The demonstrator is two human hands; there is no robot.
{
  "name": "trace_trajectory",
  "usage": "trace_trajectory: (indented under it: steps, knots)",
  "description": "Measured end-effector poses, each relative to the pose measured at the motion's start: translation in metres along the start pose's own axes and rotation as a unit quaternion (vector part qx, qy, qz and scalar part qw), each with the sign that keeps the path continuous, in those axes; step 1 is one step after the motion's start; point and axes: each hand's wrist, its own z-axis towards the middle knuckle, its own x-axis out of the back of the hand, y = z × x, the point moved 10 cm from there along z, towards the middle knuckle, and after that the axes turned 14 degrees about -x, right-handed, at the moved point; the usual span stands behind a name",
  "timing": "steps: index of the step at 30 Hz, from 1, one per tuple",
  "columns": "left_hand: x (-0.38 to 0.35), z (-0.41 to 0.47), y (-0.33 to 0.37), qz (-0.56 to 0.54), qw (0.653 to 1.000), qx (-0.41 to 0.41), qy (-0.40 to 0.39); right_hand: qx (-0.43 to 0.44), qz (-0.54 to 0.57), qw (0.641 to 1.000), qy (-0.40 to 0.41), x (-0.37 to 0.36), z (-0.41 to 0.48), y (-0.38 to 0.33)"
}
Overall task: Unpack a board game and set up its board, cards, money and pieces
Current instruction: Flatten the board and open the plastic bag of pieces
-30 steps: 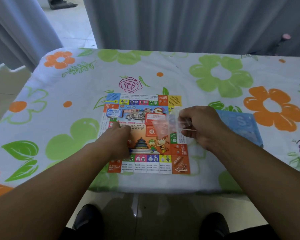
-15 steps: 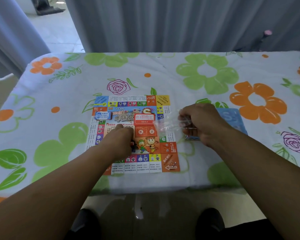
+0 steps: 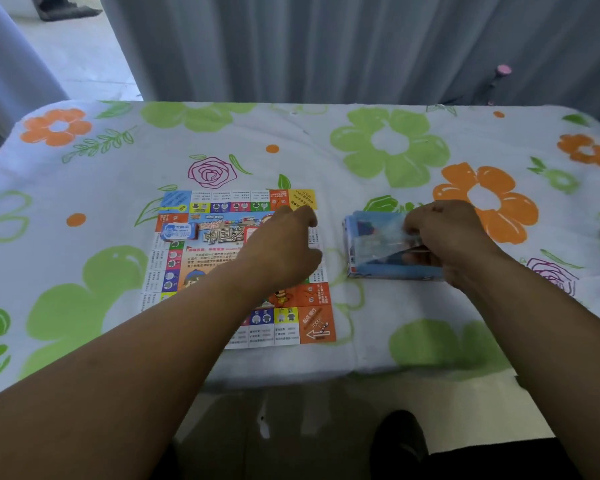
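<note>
The colourful game board (image 3: 317, 327) lies flat on the flowered tablecloth, near the front edge. A small blue card pack (image 3: 179, 231) sits on the board's upper left, and a red-edged card stack (image 3: 252, 233) shows just left of my left hand (image 3: 284, 251). That hand hovers over the board's right side with loosely curled fingers; I see nothing in them. My right hand (image 3: 447, 244) pinches a clear plastic bag (image 3: 378, 244) with small pieces inside, held over the blue game box (image 3: 395, 273) to the right of the board.
The flowered tablecloth (image 3: 395, 150) covers the whole table. Grey curtains (image 3: 326, 46) hang right behind its far edge. A small pink-topped object (image 3: 502, 70) stands at the back right. The table's front edge runs just below the board, with tiled floor and my shoes beneath.
My left hand has lifted off the board's middle and moved right. My right hand has carried the clear bag right, from the board's edge to over the blue box.
</note>
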Motion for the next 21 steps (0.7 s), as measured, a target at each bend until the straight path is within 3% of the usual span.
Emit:
trace_trajectory:
  steps: [7, 21]
  knots:
    - [-0.027, 0.047, 0.045, -0.033, 0.998, -0.052, 0.024, 0.014, -0.025, 0.999, 0.020, 0.027, 0.010, 0.002]
    - [-0.078, 0.094, 0.076, 0.223, 0.969, -0.102, -0.034, 0.032, -0.054, 0.998, 0.028, 0.046, 0.028, 0.003]
